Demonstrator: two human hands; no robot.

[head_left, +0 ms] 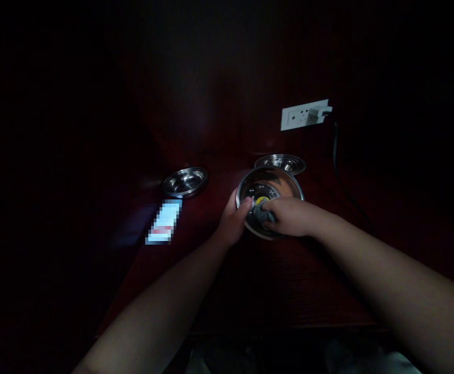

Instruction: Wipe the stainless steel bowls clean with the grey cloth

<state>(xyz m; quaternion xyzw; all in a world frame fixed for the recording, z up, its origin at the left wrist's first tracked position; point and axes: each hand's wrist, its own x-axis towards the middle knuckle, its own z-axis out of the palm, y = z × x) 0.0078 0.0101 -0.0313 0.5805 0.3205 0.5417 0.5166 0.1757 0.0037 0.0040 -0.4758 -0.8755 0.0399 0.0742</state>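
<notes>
A shiny metal bowl is tilted toward me above the dark red tabletop. My left hand grips its left rim, with the thumb inside and the other fingers behind the wall. Inside the bowl, my right hand is closed on a grey, rough-textured scrubbing cloth, pressed near the bottom. A small yellow patch shows beside the cloth; I cannot tell whether it belongs to the bowl or the cloth.
Behind the bowl lies a shallow metal dish. Another metal dish sits to the left, with a lit, blurred phone in front of it. A white wall socket holds a plug, and a dark cable hangs at the right.
</notes>
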